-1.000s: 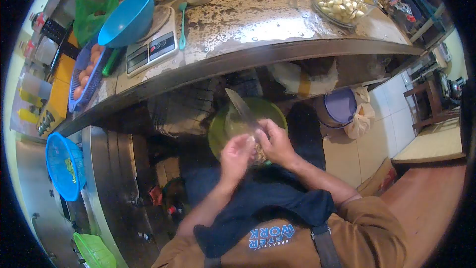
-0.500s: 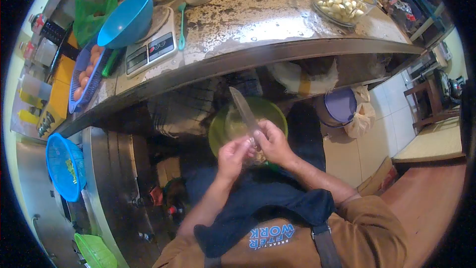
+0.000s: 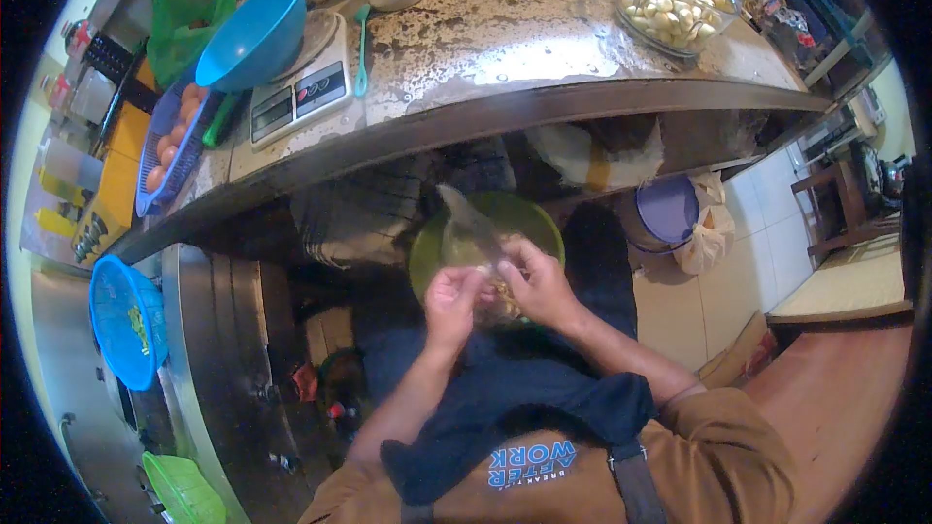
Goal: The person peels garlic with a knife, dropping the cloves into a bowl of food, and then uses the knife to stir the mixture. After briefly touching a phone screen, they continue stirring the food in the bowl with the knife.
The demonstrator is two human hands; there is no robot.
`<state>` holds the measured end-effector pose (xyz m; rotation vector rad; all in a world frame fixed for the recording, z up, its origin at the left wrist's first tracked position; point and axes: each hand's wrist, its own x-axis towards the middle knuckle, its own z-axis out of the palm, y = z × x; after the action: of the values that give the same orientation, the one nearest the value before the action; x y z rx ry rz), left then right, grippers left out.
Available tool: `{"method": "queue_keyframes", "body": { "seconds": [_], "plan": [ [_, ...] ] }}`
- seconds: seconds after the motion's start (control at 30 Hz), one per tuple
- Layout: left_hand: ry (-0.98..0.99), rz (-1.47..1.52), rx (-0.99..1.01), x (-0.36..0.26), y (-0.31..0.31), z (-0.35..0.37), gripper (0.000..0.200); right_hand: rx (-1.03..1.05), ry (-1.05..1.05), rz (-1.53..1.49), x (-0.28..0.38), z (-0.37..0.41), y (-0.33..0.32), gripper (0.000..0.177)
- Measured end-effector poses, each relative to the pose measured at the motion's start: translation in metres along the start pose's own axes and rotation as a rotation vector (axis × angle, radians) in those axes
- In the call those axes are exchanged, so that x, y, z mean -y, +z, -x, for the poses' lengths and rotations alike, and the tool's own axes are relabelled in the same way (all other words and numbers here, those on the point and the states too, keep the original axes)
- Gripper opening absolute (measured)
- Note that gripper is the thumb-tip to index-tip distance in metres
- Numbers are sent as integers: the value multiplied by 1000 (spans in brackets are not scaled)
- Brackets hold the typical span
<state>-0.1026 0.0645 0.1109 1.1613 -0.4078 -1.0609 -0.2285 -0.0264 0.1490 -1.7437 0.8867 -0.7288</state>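
My right hand is closed around a kitchen knife, whose blade points up and to the left and is blurred by motion. Close beside it, my left hand pinches a small pale piece, which looks like a garlic clove, mostly covered by the fingers. Both hands are over a green basin at my lap. Inside the basin, partly hidden by my hands, are tan bits. On the counter at the upper right, a clear glass bowl holds many peeled garlic cloves.
The counter spans the top, its front edge beyond the basin. At left stand a kitchen scale, a blue bowl, a purple basket of eggs and a blue colander. A purple bucket sits right.
The knife blade has tipped slightly left and lower, and is more blurred. My hands stay close together over the basin, with the fingers shifted a little. The view has moved slightly.
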Motion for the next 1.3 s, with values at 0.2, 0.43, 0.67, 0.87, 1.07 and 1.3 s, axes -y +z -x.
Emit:
{"method": "queue_keyframes", "body": {
  "seconds": [0.2, 0.43, 0.67, 0.87, 1.07, 1.3],
  "plan": [
    [17, -111, -28, -4, 8, 5, 12, 52, -80, 113, 11, 0, -1, 17],
    [48, -87, -9, -5, 11, 11, 15, 62, -155, 204, 13, 1, -2, 19],
    [33, -154, 5, -5, 11, 14, 17, 63, -205, 211, 10, 2, 0, 18],
    [97, -196, 60, -2, 10, 15, 23, 48, -128, 150, 6, 2, 0, 18],
    [74, -280, 75, 1, 8, 12, 28, 21, -20, 82, 1, 0, 3, 20],
    [70, -198, 34, -4, 15, 8, 26, 4, -52, 118, 5, -1, 4, 17]
  ]
}}
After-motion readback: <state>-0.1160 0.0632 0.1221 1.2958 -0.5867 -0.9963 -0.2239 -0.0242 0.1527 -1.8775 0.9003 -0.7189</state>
